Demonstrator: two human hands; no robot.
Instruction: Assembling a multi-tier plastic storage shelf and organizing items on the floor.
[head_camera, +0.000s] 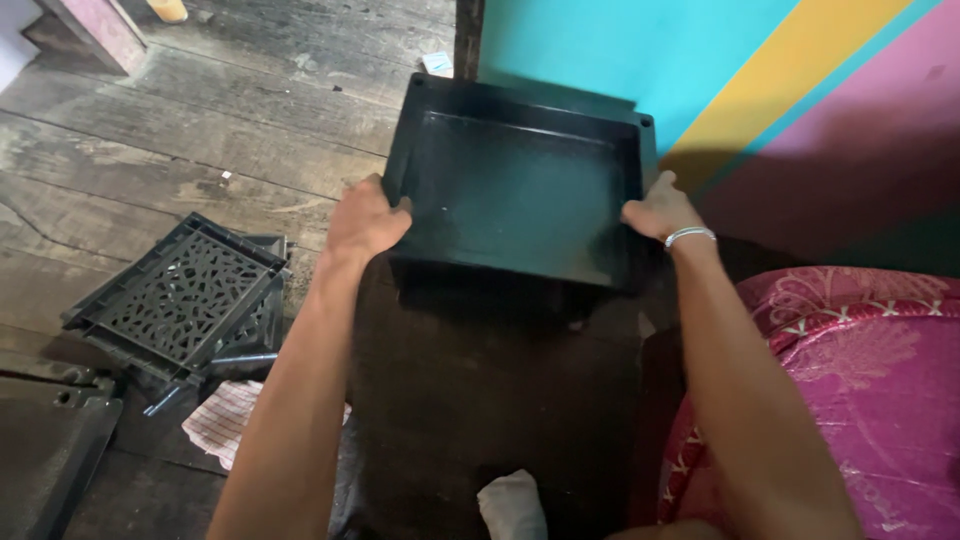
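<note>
Got both hands on the black tray (515, 190), held over the floor (200, 130) by the wall. Left hand (365, 220) and right hand (660, 208) fingers wrapped on opposite side rims. Looks like stiff, light plastic, prob slick, so rims = best grip imo.

Between our fingers we see a black plastic tray (515, 190), smooth with a dull sheen. Left of our left-hand fingers lies a matt black plastic grille panel (180, 295), pierced, on rough, weathered wooden floorboards (200, 120). Behind our right-hand fingertips the painted wall (600, 45) looks smooth; nearer, pink patterned cloth (860, 370) glints faintly.
</note>
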